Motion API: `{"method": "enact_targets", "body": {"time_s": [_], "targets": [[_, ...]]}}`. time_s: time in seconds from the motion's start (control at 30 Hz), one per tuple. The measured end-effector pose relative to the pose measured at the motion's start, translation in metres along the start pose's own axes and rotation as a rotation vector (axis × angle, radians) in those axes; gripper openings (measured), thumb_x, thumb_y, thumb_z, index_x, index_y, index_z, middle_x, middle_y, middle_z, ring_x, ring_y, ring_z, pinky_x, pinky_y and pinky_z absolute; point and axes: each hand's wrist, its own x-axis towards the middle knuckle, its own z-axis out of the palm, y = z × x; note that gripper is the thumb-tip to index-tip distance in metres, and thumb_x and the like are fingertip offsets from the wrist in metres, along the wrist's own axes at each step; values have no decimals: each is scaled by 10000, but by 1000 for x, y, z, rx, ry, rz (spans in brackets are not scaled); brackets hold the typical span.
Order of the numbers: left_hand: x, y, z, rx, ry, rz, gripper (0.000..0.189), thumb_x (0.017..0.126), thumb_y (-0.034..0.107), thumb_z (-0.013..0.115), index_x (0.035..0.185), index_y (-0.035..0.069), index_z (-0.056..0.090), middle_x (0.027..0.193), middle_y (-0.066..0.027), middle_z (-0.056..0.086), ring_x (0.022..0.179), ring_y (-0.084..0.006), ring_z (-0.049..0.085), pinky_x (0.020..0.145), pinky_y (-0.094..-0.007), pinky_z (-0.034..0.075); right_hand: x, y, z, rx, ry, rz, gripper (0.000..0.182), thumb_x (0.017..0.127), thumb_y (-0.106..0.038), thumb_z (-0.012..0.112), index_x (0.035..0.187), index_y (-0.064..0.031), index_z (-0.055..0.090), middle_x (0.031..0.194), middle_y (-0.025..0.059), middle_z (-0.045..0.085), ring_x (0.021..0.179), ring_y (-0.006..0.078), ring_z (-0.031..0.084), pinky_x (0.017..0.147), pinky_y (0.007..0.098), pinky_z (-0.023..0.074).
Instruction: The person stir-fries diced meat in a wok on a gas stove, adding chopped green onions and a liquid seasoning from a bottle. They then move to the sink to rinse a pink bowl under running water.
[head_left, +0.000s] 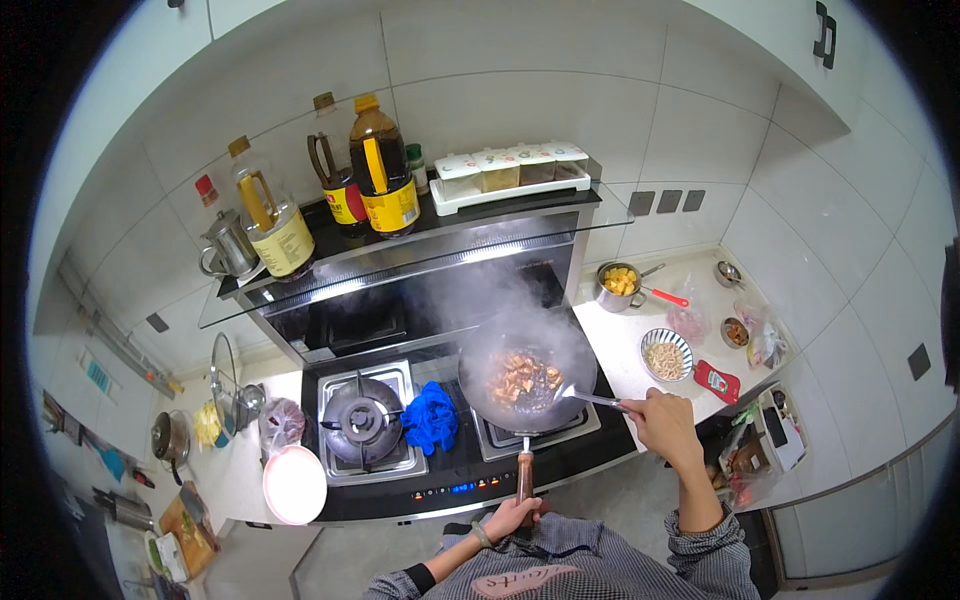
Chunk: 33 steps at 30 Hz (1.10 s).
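Note:
A steaming wok stands over the right burner, with browned chunks of food in it. Its wooden handle points towards me, and my left hand is closed around its lower end. My right hand grips a metal spatula, whose blade rests inside the wok at the right of the food. Steam partly hides the far side of the wok. A crumpled blue cloth lies between the two burners, close to the wok's left side.
The left burner carries no pan. A pink-rimmed plate stands left of the stove. On the right counter are a bowl of pale strips, a red packet and a pot of yellow chunks. Sauce bottles line the shelf above.

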Motion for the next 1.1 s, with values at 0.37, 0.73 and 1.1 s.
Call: {"method": "enact_targets", "body": {"time_s": [0.37, 0.73, 1.1], "targets": [[2, -10, 0, -18, 32, 40, 283, 907, 327, 537, 800, 70, 589, 692, 20, 587, 588, -57, 493, 540, -211, 375, 65, 23, 66, 249, 57, 252, 270, 873, -259, 492, 931, -84, 689, 865, 191, 649, 818, 381, 614, 734, 478, 470], [1, -5, 4, -46, 18, 25, 314, 914, 333, 526, 771, 59, 577, 674, 22, 570, 572, -57, 480, 526, -209, 376, 78, 21, 101, 461, -54, -68, 204, 856, -232, 539, 939, -143, 702, 704, 113, 638, 675, 271, 623, 609, 352, 475], [4, -11, 1, -57, -33, -1, 308, 914, 340, 530, 809, 57, 592, 698, 17, 587, 586, -52, 482, 544, -201, 377, 5, -6, 28, 28, 27, -45, 238, 827, -212, 584, 1049, -210, 671, 745, 101, 574, 675, 283, 598, 599, 408, 460]]}}
